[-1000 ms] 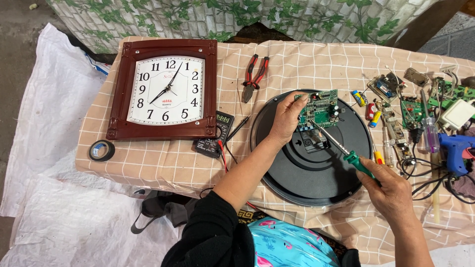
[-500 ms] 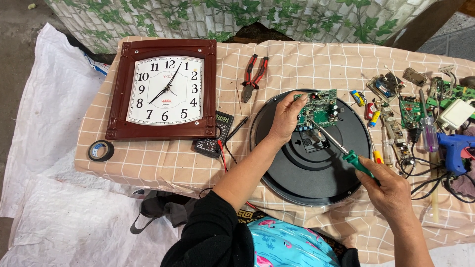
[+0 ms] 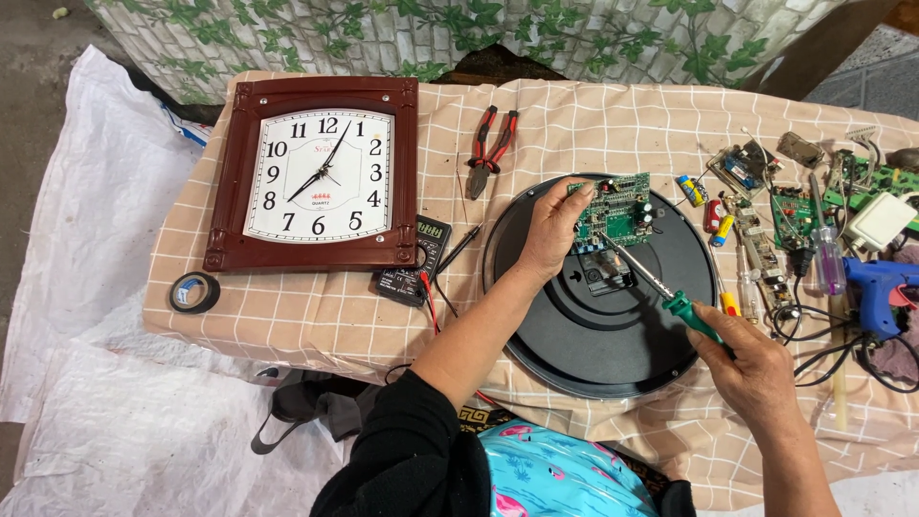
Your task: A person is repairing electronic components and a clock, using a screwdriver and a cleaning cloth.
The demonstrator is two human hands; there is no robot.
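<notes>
My left hand (image 3: 549, 231) holds a green circuit board (image 3: 617, 208) above the back of a round black clock (image 3: 598, 340) that lies face down on the table. My right hand (image 3: 756, 370) grips a soldering iron with a green handle (image 3: 691, 317); its metal tip touches the lower edge of the board. Under the board, the clock's small black movement box (image 3: 603, 275) is partly visible.
A square brown-framed wall clock (image 3: 316, 174) lies at the left, red-handled pliers (image 3: 492, 148) behind the round clock, a black multimeter (image 3: 413, 261) with leads between them. A tape roll (image 3: 194, 292) sits front left. Several circuit boards, batteries, screwdrivers and a blue glue gun (image 3: 879, 284) crowd the right.
</notes>
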